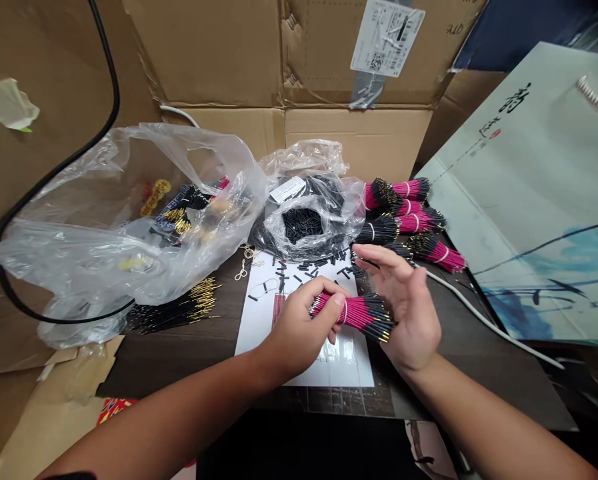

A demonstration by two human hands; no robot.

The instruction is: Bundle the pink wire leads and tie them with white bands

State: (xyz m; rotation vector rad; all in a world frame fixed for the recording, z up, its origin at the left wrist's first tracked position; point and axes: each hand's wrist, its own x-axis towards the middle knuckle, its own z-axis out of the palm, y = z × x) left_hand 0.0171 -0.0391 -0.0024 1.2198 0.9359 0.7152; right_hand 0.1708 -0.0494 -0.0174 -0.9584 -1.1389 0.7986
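From the head camera we look down on a dark wood-grain desk (189, 377). Our left hand (296, 330) is closed firmly around a thick bundle of magenta-sheathed wires (351, 315), with fingers and thumb curled over the glossy insulation. A thin white band cinches the bundle, and its far end flares into black tips with tiny gold pins. Our right hand (403, 307) stands open, fingers spread and holding nothing, just beside those tips.

The held bundle sits above a white paper sheet (349, 367) near the desk's front edge, and short black tubes (299, 272) lie scattered across the sheet's upper part. Behind them, a crinkled clear plastic bag (339, 213) holds more of the matte black tubes. Toward the desk's back right corner lie similar banded magenta bundles (409, 207), and a smooth white cable (479, 317) curves along the right. At the left, a large, filmy clear plastic bag (79, 247) sags, while loose black wires with gold pins (179, 310) fan out on the wood. Corrugated cardboard box flaps (219, 53) rise behind everything.
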